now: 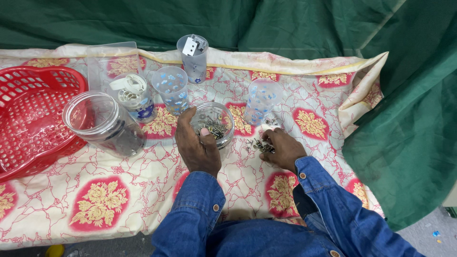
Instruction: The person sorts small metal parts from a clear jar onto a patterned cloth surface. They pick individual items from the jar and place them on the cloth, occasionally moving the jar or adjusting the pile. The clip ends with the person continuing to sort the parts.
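Floral cloth (109,190) over table, green curtain (309,24) behind. Left hand (197,145) wrapped around small clear jar (216,124) of screws, centre. Right hand (282,148) at jar's 3 o'clock, fingers pinched shut on loose screws (263,145) lying on the cloth.

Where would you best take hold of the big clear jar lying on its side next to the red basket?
Probably around the middle of the clear jar, coming from above with the fingers spanning its round wall. It lies tilted with its wide open mouth toward the red basket, so the rim offers a second hold. Both hands are busy elsewhere.
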